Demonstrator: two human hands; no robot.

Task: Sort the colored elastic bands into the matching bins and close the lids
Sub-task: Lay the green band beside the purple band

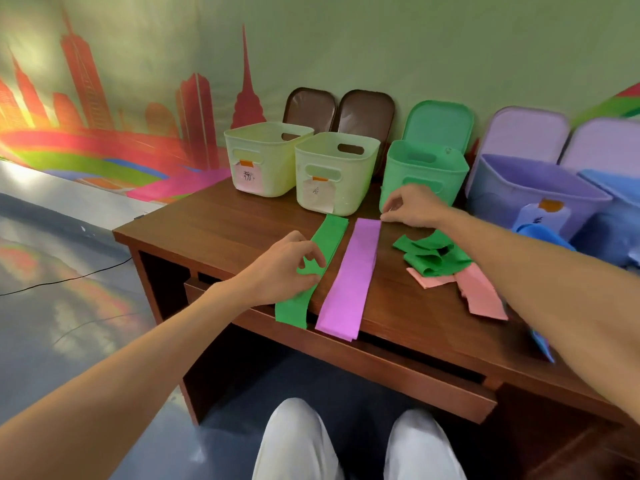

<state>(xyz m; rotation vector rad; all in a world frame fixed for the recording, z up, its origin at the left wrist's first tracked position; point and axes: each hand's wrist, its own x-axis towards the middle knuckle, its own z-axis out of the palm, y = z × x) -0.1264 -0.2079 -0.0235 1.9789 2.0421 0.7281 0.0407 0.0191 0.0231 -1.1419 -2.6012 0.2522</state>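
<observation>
Wooden desk point(221, 216), dark brown, its left corner and front edge in full view; bare top lies open on the left, between that corner and the bands. Along the back edge, against the mural wall, a row of open bins: two pale yellow bins point(266, 157) point(334, 173) with paper labels, a green bin point(424, 171), a purple bin point(533, 192), and a blue bin point(620, 202) cut off at the right edge of the view. Lids stand propped behind them against the wall: two brown lids point(310, 105) point(367, 110), one green lid point(440, 121), two purple lids point(526, 129) point(606, 143). Flat green band point(332, 233) and flat purple band point(353, 282) lie side by side, both overhanging the front edge. Crumpled green bands point(433, 256) lie right of them, partly over pink bands point(481, 292); a blue band point(543, 233) lies at the purple bin's foot. Left hand point(280, 268) rests on the flat green band, fingers curled and pinching its edge. Right hand point(412, 206) pinches the far corner of the purple band between thumb and forefinger, just in front of the green bin.
</observation>
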